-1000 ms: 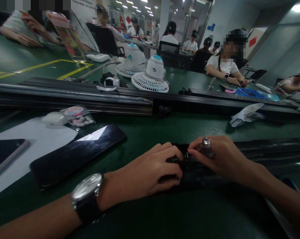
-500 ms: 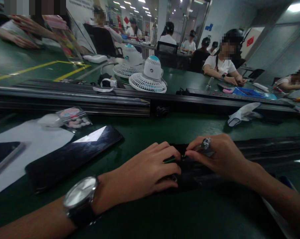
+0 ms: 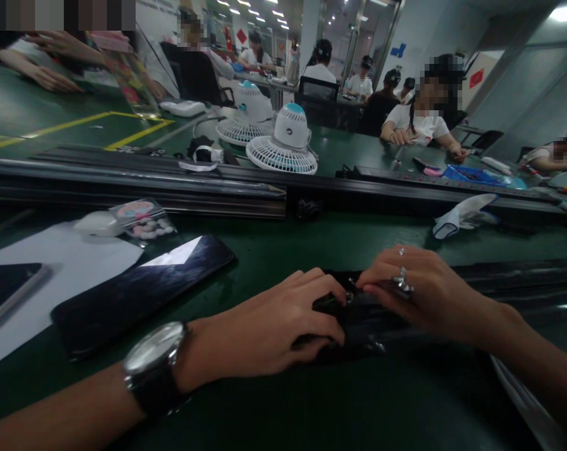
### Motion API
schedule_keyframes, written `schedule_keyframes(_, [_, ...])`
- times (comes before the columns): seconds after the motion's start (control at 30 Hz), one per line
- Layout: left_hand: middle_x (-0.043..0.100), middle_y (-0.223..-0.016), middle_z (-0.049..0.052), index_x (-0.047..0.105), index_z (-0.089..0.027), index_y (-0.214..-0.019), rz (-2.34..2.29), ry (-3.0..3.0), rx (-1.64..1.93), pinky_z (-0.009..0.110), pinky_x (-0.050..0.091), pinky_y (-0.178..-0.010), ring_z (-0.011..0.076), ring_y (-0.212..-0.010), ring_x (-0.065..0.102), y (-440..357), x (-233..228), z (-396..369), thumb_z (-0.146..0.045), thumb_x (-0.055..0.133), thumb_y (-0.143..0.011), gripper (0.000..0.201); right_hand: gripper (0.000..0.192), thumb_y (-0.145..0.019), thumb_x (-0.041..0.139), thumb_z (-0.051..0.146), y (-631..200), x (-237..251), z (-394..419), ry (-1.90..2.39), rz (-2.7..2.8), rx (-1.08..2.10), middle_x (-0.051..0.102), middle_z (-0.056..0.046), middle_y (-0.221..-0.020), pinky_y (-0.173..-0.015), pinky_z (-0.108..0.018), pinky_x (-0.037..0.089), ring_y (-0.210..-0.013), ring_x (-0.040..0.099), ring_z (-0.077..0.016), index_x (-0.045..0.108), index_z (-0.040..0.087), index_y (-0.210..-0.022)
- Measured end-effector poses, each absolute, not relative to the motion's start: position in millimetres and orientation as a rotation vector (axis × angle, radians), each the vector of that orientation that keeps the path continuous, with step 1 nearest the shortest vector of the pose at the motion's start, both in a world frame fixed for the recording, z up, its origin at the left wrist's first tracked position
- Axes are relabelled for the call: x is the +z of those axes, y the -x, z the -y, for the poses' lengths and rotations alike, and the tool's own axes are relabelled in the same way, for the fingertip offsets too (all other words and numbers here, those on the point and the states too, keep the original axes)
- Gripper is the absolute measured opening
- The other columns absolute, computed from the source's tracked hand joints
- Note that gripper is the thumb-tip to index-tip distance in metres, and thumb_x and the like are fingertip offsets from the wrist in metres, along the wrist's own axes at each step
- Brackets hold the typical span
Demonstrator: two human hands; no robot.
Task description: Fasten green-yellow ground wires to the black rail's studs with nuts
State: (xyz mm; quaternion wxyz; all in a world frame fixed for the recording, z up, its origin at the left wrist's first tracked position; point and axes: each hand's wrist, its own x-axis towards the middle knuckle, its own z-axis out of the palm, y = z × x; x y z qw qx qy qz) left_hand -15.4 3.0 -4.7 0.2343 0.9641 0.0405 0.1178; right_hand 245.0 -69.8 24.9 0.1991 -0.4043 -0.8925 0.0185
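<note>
The left hand (image 3: pixel 269 332) lies over the near left end of a dark piece (image 3: pixel 370 332) at the middle of the counter (image 3: pixel 274 247), fingers bent and slightly apart, probably to steady it; whether they grip or only press, I cannot tell. The right hand (image 3: pixel 428 294) comes in from the right, thumb and forefinger drawn into a narrow pinch on what looks like a slim metallic tool (image 3: pixel 403 285), its tip close to the left fingertips, a grip that seems suited to fine work. Long dark strips (image 3: pixel 522 282) stretch away to the right. On the left, a glossy black slab (image 3: pixel 146 294) partly covers a white sheet (image 3: pixel 71 266), likely laid aside for elbow room. The green surface carries a white glove (image 3: pixel 452 222) at far right and metal rails (image 3: pixel 170 191) running crosswise, with two fans (image 3: pixel 290 144) beyond; co-workers (image 3: pixel 419 122) sit farther back under ceiling lights.
</note>
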Motion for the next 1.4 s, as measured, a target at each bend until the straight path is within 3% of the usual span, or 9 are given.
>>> schedule_keyframes(0.17, [0.059, -0.129, 0.005, 0.067, -0.024, -0.112, -0.133, -2.726, 0.403, 0.036, 0.047, -0.097, 0.0214, -0.117, 0.054, 13, -11, -2, -0.029, 0.067, -0.096, 0.017, 0.01, -0.101, 0.059, 0.025, -243, 20, 72, 1.252, 2.272, 0.165, 0.074, 0.002, -0.084, -0.068, -0.024, 0.045, -0.071, 0.067, -0.0112, 0.067, 0.022, -0.097])
schedule_keyframes(0.47, [0.062, -0.124, 0.005, 0.068, -0.023, -0.101, -0.144, -2.806, 0.429, 0.037, 0.046, -0.091, 0.0228, -0.112, 0.055, 12, -14, 0, -0.035, 0.067, -0.097, 0.013, 0.012, -0.101, 0.06, 0.028, -241, 9, 70, 1.296, 2.308, 0.15, 0.076, 0.001, -0.084, -0.067, -0.026, 0.044, -0.07, 0.068, -0.0139, 0.069, 0.023, -0.096])
schedule_keyframes(0.63, [0.059, -0.128, 0.005, 0.07, -0.025, -0.101, -0.12, -2.754, 0.369, 0.037, 0.046, -0.093, 0.0223, -0.114, 0.054, 14, -8, -1, -0.026, 0.063, -0.098, 0.008, 0.015, -0.104, 0.053, 0.023, -244, 19, 69, 1.152, 2.504, 0.135, 0.073, -0.004, -0.089, -0.074, -0.031, 0.044, -0.08, 0.066, -0.0172, 0.068, 0.019, -0.102])
schedule_keyframes(0.8, [0.057, -0.134, 0.005, 0.069, -0.03, -0.118, -0.077, -2.728, 0.337, 0.038, 0.046, -0.099, 0.0223, -0.119, 0.054, 16, -4, -3, -0.016, 0.067, -0.093, 0.029, 0.015, -0.104, 0.053, 0.023, -251, 27, 70, 1.113, 2.549, 0.115, 0.074, -0.005, -0.094, -0.079, -0.033, 0.045, -0.085, 0.067, -0.0185, 0.068, 0.02, -0.107])
schedule_keyframes(1.03, [0.061, -0.126, 0.006, 0.068, -0.024, -0.112, -0.107, -2.818, 0.484, 0.037, 0.046, -0.095, 0.0224, -0.114, 0.055, 12, -12, 0, -0.029, 0.067, -0.096, 0.016, 0.01, -0.099, 0.061, 0.022, -242, 20, 72, 1.288, 2.224, 0.162, 0.077, 0.002, -0.084, -0.064, -0.022, 0.046, -0.067, 0.069, -0.0102, 0.07, 0.022, -0.095])
schedule_keyframes(1.4, [0.063, -0.119, 0.005, 0.067, -0.022, -0.097, -0.146, -2.837, 0.512, 0.036, 0.043, -0.089, 0.0218, -0.108, 0.055, 12, -13, 2, -0.036, 0.067, -0.097, 0.015, 0.018, -0.098, 0.065, 0.029, -231, 13, 73, 1.359, 2.154, 0.07, 0.078, 0.001, -0.072, -0.052, -0.022, 0.044, -0.052, 0.068, -0.0106, 0.073, 0.019, -0.085])
